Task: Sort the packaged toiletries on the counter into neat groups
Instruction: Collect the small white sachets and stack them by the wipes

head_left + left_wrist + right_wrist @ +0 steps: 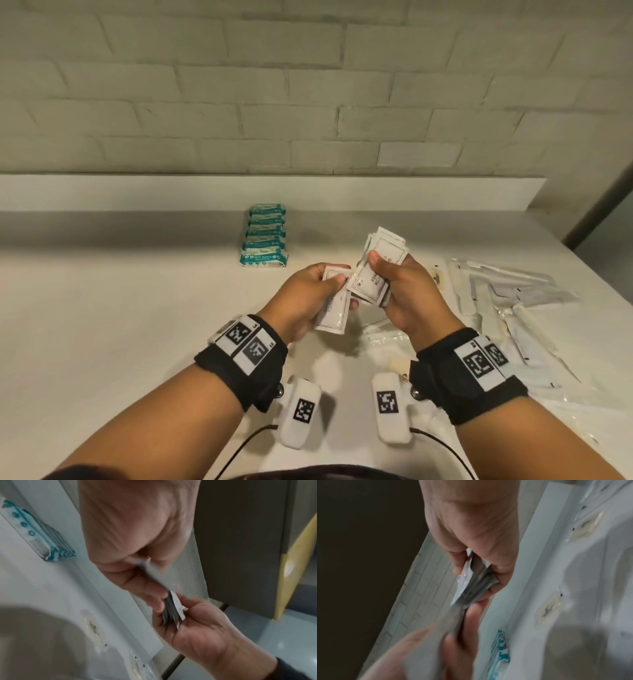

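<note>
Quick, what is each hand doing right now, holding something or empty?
Left hand: closed, gripping a few flat white printed sachets.
Right hand: closed, gripping a thicker fanned stack of matching white sachets.

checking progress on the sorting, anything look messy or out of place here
Yes: the clear-wrapped packets right of the right hand lie overlapping at mixed angles, unlike the teal packs in their neat row.
</note>
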Motion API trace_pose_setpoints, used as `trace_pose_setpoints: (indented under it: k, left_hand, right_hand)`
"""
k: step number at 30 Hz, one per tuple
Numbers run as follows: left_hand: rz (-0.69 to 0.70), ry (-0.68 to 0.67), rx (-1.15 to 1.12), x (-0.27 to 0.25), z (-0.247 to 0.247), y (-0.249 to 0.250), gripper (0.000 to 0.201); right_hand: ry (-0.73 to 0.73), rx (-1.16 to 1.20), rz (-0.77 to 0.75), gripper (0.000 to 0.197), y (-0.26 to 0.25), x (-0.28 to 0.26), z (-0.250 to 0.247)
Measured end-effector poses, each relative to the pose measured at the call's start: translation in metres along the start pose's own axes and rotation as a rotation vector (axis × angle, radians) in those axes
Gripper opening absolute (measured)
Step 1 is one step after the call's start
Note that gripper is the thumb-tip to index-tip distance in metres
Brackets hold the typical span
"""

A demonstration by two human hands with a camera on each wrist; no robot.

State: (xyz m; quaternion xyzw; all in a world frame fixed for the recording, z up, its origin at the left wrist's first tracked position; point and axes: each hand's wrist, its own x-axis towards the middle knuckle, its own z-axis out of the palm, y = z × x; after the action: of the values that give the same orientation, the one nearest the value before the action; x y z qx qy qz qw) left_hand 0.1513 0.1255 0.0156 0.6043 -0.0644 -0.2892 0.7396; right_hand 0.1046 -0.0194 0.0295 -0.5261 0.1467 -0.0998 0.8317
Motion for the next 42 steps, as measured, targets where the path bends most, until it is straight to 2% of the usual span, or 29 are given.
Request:
trace_pose_setpoints:
  k: [2, 4, 7, 9, 11, 13, 15, 17, 19, 21, 23, 26, 28, 30, 32, 34, 35, 37, 38, 40, 42]
  left_hand:
    - [0.028, 0.007, 0.123, -0.003, -0.003, 0.0, 0.017]
    - [0.118, 0.033, 0.296, -0.001, -0.008, 0.003, 0.016]
    - [0.232, 0.058, 0.496, 0.0, -0.01, 0.014, 0.014]
    - [0.246, 0.051, 0.424, 0.002, -0.006, 0.022, 0.011]
    - [0.19, 0.002, 0.262, 0.002, -0.003, 0.026, 0.007]
    - [0.154, -0.013, 0.266, 0.002, -0.004, 0.025, 0.011]
    - [0.186, 0.054, 0.455, 0.001, -0.007, 0.022, 0.019]
    - [0.276, 0.124, 0.669, 0.001, -0.009, 0.021, 0.023]
    - [0.334, 0.146, 0.777, 0.001, -0.008, 0.021, 0.027]
    - [0.367, 0.153, 0.765, 0.001, -0.006, 0.021, 0.03]
    - [0.365, 0.143, 0.631, 0.003, -0.004, 0.021, 0.027]
    - [0.228, 0.044, 0.294, 0.0, -0.004, 0.019, 0.009]
    - [0.212, 0.009, 0.244, -0.002, -0.008, 0.017, 0.003]
    - [0.247, 0.051, 0.347, -0.001, -0.013, 0.018, 0.006]
    - [0.304, 0.059, 0.635, -0.001, -0.021, 0.026, 0.006]
    - [0.311, -0.061, 0.884, -0.001, -0.023, 0.036, 0.013]
    - [0.306, -0.123, 0.899, -0.002, -0.02, 0.041, 0.019]
    - [0.326, -0.147, 0.752, 0.002, -0.012, 0.045, 0.027]
    - [0.347, -0.088, 0.629, 0.005, -0.009, 0.045, 0.022]
    - [0.336, 0.032, 0.35, 0.005, -0.003, 0.046, 0.014]
    - [0.238, -0.007, 0.104, 0.003, -0.001, 0.04, 0.043]
  right_hand:
    - [-0.007, -0.05, -0.008, 0.017, -0.005, 0.0, -0.005]
    - [-0.054, -0.135, 0.001, 0.018, -0.012, -0.003, -0.008]
    - [-0.173, -0.253, 0.065, 0.029, -0.016, -0.006, -0.004]
    - [-0.139, -0.256, 0.038, 0.032, -0.014, -0.005, -0.001]
    - [-0.084, -0.232, -0.018, 0.031, -0.012, -0.003, 0.001]
    - [-0.053, -0.19, -0.056, 0.027, -0.012, -0.003, 0.001]
    - [-0.065, -0.127, -0.042, 0.02, -0.015, -0.004, -0.002]
    - [-0.135, -0.088, 0.02, 0.016, -0.018, -0.006, -0.004]
    - [-0.197, -0.116, 0.077, 0.028, -0.017, -0.007, -0.003]
    - [-0.195, -0.177, 0.064, 0.031, -0.012, -0.009, 0.003]
    - [-0.137, -0.178, 0.003, 0.033, -0.007, -0.008, 0.005]
    - [-0.009, -0.051, -0.09, 0.035, -0.007, -0.004, 0.0]
    - [0.016, -0.026, -0.092, 0.034, -0.01, -0.003, -0.008]
    - [-0.012, -0.186, -0.096, 0.031, -0.013, -0.006, -0.014]
    - [-0.069, -0.463, -0.157, 0.028, -0.021, -0.012, -0.018]
    - [-0.205, -0.625, -0.157, 0.027, -0.032, -0.017, -0.018]
    - [-0.295, -0.682, -0.124, 0.026, -0.036, -0.019, -0.014]
    - [-0.426, -0.831, -0.066, 0.029, -0.039, -0.02, -0.003]
    - [-0.435, -0.88, -0.069, 0.032, -0.037, -0.02, 0.001]
    - [-0.367, -0.801, -0.096, 0.039, -0.031, -0.017, 0.008]
    - [-0.28, -0.616, -0.08, 0.044, -0.026, -0.013, 0.012]
